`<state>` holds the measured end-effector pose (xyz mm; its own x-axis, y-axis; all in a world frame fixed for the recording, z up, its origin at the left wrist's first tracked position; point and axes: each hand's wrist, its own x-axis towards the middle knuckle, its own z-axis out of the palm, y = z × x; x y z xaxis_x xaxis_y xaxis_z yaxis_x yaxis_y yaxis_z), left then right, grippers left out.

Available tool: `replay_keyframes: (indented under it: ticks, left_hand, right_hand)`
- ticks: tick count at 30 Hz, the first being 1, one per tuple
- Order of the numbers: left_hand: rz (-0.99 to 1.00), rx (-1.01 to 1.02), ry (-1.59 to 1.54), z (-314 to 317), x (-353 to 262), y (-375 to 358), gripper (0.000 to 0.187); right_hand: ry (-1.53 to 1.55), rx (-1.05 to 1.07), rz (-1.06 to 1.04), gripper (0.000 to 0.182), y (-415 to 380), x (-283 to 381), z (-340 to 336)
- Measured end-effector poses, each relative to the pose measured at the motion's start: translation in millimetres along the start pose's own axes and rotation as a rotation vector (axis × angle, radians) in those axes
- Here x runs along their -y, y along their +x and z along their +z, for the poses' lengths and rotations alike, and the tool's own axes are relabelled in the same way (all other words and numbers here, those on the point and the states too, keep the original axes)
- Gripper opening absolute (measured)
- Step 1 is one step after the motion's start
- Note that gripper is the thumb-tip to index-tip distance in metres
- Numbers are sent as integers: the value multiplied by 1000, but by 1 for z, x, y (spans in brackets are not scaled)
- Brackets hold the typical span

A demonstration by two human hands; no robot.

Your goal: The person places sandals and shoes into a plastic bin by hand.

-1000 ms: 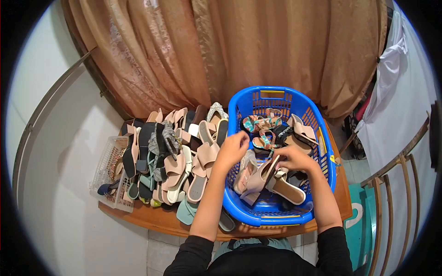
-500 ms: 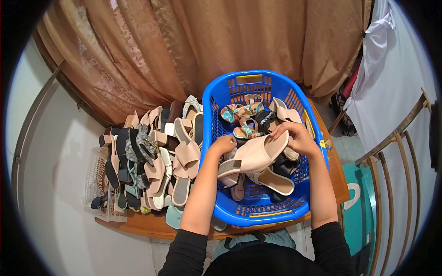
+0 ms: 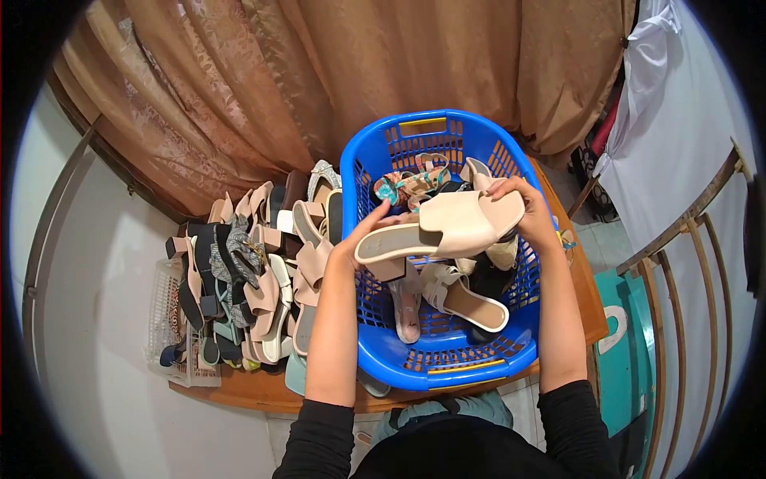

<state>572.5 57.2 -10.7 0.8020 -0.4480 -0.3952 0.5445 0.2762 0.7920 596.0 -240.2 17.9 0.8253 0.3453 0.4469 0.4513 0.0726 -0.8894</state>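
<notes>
A beige open-toe slide sandal (image 3: 459,224) with a block heel is held up over the blue basket (image 3: 447,382). My right hand (image 3: 523,209) grips its toe end. Near its heel end is my left hand (image 3: 369,231), fingers apart, thumb raised, partly behind the sandal; it seems to touch it at most lightly. Below, in the basket, lie a white strappy sandal (image 3: 471,307), a clear-strapped shoe (image 3: 408,307), black shoes (image 3: 491,281) and colourful patterned sandals (image 3: 413,185).
Many sandals (image 3: 263,279) are piled on the wooden table (image 3: 263,397) left of the basket. A white plastic basket (image 3: 163,339) stands at the far left. Brown curtains (image 3: 415,64) hang behind, and a wooden rack (image 3: 694,263) is at the right.
The beige sandal has been raised and turned so its insole shows more. My left hand has opened its fingers near the heel end. The view has shifted slightly.
</notes>
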Motion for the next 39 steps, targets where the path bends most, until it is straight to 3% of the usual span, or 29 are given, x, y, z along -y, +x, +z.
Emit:
replay_keyframes:
  ticks: [2, 3, 6, 7, 9, 11, 12, 15, 17, 19, 20, 21, 23, 25, 27, 30, 35, 37, 39]
  left_hand:
    - [20, 208, -121, -10, 2, 3, 68]
    - [57, 337, -37, -6, 3, -1, 73]
    - [-136, 221, 230, 6, 7, -14, 102]
    - [-166, 255, 371, -4, 13, -3, 103]
    - [43, 329, 397, 4, 20, -7, 92]
    - [-28, 322, 303, 3, 18, -5, 85]
    - [-99, 315, 207, 2, 17, -3, 79]
    - [-14, 146, 289, -6, 14, 4, 64]
    - [94, 107, 144, -6, 13, 7, 58]
    - [192, 41, 25, -4, 11, 9, 50]
    - [267, -55, 39, -7, 11, 10, 46]
    - [339, -44, 17, -10, 11, 12, 44]
    - [415, -101, -51, -13, 10, 13, 42]
    - [473, -122, -59, -23, 14, 19, 38]
    - [564, -203, -116, -26, 15, 22, 34]
    - [570, -300, -136, -10, 11, 14, 30]
    - [514, -357, -110, -13, 7, 13, 27]
    - [507, -337, -79, -16, 7, 13, 42]
    - [523, -356, -61, -15, 6, 12, 45]
  right_hand:
    - [-68, 0, 2, 17, 1, -4, 3]
    - [-130, 3, 10, 16, 1, -7, 3]
    - [-64, 93, 113, 15, -1, -14, 6]
    - [-24, 147, 185, 16, 1, -16, 8]
    - [9, 133, 196, 21, 1, -24, 11]
    - [-216, 21, 329, 25, 0, -29, 4]
    - [-305, -24, 293, 24, 1, -34, -1]
    - [-575, -108, 308, 22, -6, -45, -13]
    - [-574, -102, 353, 19, -9, -52, -13]
    - [-676, 43, 405, 20, -9, -58, -6]
    - [-710, 54, 265, 21, -12, -71, -1]
    - [-747, 87, 301, 20, -12, -70, 8]
    - [-734, 279, 319, 28, -12, -60, 28]
    - [-769, 499, 168, 44, -14, -69, 47]
    - [-862, 592, 147, 57, -25, -76, 71]
    - [-1165, 748, 6, 59, -41, -78, 107]
    - [-1203, 736, -66, 49, -43, -84, 116]
    - [-788, 900, 416, 43, -13, -59, 99]
    - [-765, 513, 41, 41, -4, -77, 57]
